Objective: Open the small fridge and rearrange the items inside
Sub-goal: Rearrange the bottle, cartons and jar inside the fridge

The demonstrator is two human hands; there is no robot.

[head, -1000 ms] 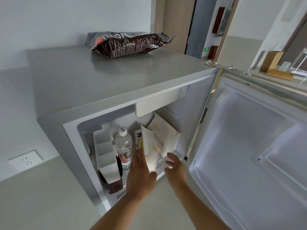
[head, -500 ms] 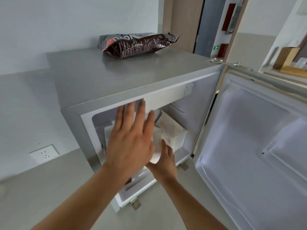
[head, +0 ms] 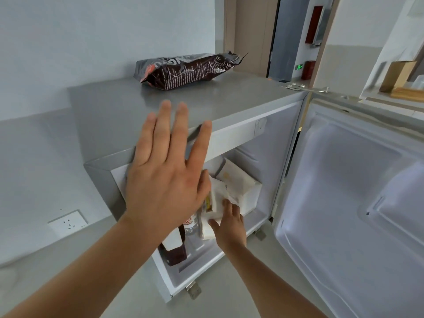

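The small grey fridge [head: 110, 115] stands with its door [head: 358, 203] swung wide to the right. My left hand [head: 165, 177] is raised in front of the fridge's top edge, fingers spread, holding nothing. My right hand [head: 229, 223] reaches inside and grips a white packet [head: 218, 196] at its lower edge. Behind it leans another white packet [head: 236, 180]. A water bottle [head: 191, 226] and a dark brown bottle [head: 174, 253] show below my left hand, partly hidden by it.
A dark snack bag [head: 188, 68] lies on the fridge top near the back. A wall socket [head: 67, 223] sits low on the left. A counter with a cardboard box [head: 399, 76] is beyond the door. The floor lies in front.
My left hand has risen from inside the fridge to its top edge, fingers spread. My right hand has closed on the white packet. The view has shifted left.
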